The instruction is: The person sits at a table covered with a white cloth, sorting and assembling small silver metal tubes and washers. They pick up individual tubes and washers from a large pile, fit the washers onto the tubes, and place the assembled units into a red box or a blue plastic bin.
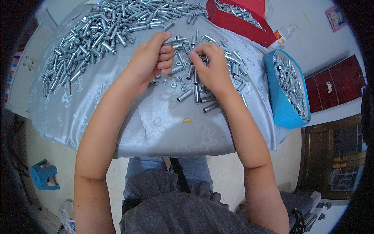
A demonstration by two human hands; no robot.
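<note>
My left hand (148, 60) is closed in a fist, with a silver expansion bolt (170, 40) gripped between thumb and forefinger, its threaded end pointing right. Close by, my right hand (213, 69) hangs over a pile of loose metal parts, fingers curled and thumb drawn in. Whatever its fingertips hold is too small or hidden to name. Around and below it lie plain metal sleeves (185, 95), threaded rods and several small nuts (173, 84). A large heap of expansion bolts (105, 35) spreads over the far left of the table.
The round table has a shiny grey patterned cloth (156, 132). At the far right stands a red box (269, 37) of metal parts; nearer, a blue fabric bin (278, 105) holds more. A white bottle (285, 33) and a small yellow piece (188, 120) also show. A blue stool (43, 175) stands left.
</note>
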